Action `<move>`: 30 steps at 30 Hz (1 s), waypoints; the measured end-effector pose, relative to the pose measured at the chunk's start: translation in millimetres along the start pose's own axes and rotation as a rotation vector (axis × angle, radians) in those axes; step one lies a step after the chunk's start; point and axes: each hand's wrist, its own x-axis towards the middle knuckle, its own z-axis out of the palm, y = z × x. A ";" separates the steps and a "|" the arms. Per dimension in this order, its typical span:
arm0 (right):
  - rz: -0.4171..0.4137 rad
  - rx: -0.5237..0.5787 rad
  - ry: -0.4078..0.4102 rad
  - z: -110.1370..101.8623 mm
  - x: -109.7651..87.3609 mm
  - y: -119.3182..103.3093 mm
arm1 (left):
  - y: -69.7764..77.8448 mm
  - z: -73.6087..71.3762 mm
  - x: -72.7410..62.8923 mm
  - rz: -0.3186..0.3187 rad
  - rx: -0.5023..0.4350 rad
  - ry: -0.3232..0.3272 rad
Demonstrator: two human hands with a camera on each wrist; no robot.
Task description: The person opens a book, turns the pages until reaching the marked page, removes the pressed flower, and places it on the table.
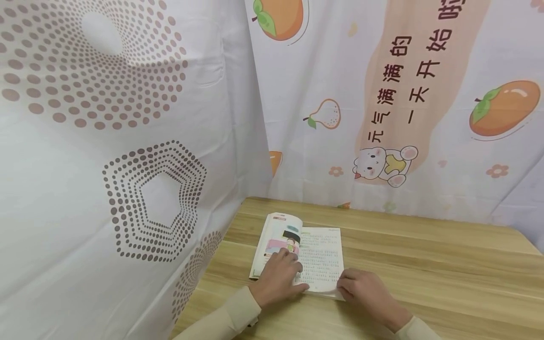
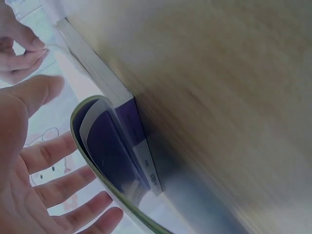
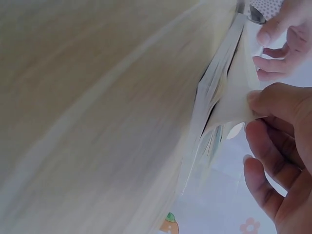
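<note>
An open book [image 1: 321, 257] lies on the wooden table, with a coloured picture on its curved left page and lines of print on the right one. My left hand [image 1: 278, 277] rests across the left page and the inner fold, fingers spread and thumb reaching onto the right page. At the lower right corner of the book, my right hand [image 1: 369, 293] pinches a page. In the right wrist view that page [image 3: 239, 100] lifts and bends between thumb and fingers. The left wrist view shows the book's spine [image 2: 130, 122], purple and white, and a cover curling up beside it.
The wood-grain table [image 1: 425, 264] extends to the right of the book. A white cloth with brown dot patterns [image 1: 157, 198] hangs close on the left. Behind the table hangs a curtain [image 1: 306, 170] printed with fruit, flowers and writing.
</note>
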 end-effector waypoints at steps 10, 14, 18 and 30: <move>0.101 0.026 0.052 -4.4 2.8 -2.9 | 5.8 2.8 -1.8 0.026 0.048 -0.027; 0.111 0.065 0.120 -5.0 5.5 -3.5 | 6.4 3.6 -1.7 0.031 0.056 -0.014; 0.145 0.130 0.185 -6.6 8.2 -4.1 | 6.3 4.2 -0.9 0.036 0.033 0.018; 0.222 0.060 -0.096 -6.8 -2.4 -3.5 | -2.1 3.7 3.9 -0.119 0.097 0.277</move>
